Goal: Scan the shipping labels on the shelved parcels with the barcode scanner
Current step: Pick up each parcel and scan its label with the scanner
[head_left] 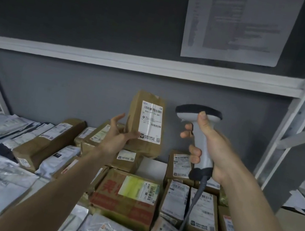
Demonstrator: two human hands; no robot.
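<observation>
Shelf (pixel 140 65) packed with parcels, mostly brown boxes and grey mailers, spread from 7 to 4 o'clock below the hands. Box with red print (pixel 125 196) at 6 o'clock, labelled boxes (pixel 200 211) at 5 o'clock, untouched for now. Lifted brown parcel (pixel 146 124) at centre, upright, label side toward camera, propped by left hand (pixel 117 135) at its 8 o'clock corner: thumb pressed on front face, other fingers spread loose behind the edge, more a prop than a clamp. Barcode scanner (pixel 199 135) just beside parcel at 3 o'clock, right hand (pixel 211 146) wrapped tight round the grip, index finger at trigger, cable hanging to 6 o'clock. Scanner head facing away, not at shipping label (pixel 150 122). Best bet: rotate the scanner head toward 9 o'clock, square onto top barcode, hold parcel steady, avoid glare, then trigger.
</observation>
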